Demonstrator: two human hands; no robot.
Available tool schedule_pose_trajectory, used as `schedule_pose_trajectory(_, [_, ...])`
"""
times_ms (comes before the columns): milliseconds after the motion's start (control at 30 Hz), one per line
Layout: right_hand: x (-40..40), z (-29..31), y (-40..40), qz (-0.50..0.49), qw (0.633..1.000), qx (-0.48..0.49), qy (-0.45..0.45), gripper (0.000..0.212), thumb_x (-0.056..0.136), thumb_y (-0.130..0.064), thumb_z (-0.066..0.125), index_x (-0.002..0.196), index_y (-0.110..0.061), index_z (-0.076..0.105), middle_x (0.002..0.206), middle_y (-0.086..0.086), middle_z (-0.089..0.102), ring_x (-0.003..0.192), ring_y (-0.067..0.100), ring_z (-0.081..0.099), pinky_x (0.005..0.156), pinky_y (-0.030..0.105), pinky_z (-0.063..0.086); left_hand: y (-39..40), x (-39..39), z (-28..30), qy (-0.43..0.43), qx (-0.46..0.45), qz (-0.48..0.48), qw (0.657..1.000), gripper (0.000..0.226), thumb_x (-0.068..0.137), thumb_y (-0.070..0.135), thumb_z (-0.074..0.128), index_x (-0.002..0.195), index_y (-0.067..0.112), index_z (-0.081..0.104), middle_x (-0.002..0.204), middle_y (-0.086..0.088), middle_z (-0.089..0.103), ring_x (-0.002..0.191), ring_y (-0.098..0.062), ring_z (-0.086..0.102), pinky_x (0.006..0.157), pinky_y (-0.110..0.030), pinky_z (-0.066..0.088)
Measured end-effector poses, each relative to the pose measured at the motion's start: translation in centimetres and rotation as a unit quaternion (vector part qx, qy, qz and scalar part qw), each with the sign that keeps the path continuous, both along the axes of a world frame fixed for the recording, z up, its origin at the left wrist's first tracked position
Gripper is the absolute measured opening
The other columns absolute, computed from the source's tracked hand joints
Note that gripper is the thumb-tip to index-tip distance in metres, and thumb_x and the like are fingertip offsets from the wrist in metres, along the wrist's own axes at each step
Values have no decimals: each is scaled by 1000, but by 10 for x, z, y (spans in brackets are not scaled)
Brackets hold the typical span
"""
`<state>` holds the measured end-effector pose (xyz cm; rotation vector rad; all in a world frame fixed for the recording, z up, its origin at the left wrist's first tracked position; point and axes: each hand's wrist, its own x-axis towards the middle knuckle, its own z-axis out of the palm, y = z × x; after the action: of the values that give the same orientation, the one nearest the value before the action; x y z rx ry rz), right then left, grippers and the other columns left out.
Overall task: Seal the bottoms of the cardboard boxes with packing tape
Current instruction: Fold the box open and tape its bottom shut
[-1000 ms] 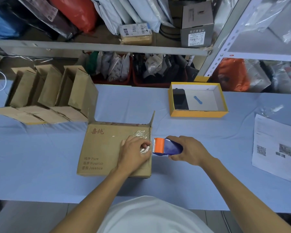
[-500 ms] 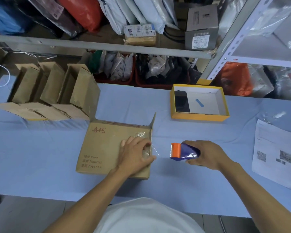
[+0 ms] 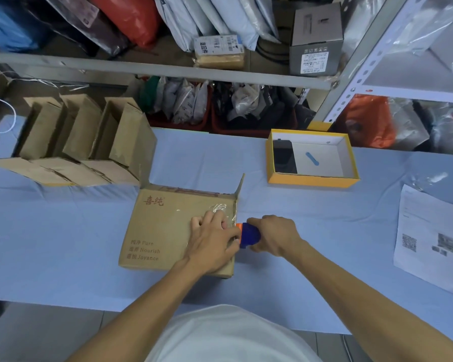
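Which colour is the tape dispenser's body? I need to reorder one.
Dark blue, with an orange front end, on the tape dispenser gripped in the right hand; the head view shows it.

A white shirt [image 3: 228, 335] covers the torso at the near edge, plain, no print showing. Both forearms are bare right up to the frame edge. Left hand [image 3: 215, 241] and right hand [image 3: 275, 235]: no gloves, rings or watch.
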<state>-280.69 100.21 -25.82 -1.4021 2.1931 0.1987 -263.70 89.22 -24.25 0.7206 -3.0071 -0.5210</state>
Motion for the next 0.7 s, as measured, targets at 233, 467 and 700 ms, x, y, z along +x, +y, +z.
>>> schedule_pose_trajectory(233, [30,-16,-8,17,996,59,65,34,76,-50,66,98,-25,60,92,2,64,82,27,66,63,28,39,4,-2,0,-23,-26,-9,999,17,86,43,43,90,34,57,93,7,35,98,-20,37,76,-37,26])
schedule_pose_trajectory(467, [8,-4,37,-108,994,5,-31,52,70,-59,70,114,-34,56,104,-6,67,94,21,63,70,30,48,5,-4,3,-46,-57,-17,997,26,89,42,35,89,31,58,95,5,31,98,-22,37,75,-36,24])
schedule_pose_trajectory(700, [-2,42,80,-252,904,-241,-249,60,66,-39,87,117,-51,57,105,-25,66,97,5,64,78,33,60,-8,-5,14,8,186,40,982,35,98,29,43,127,44,54,112,15,50,115,-9,39,93,-32,25])
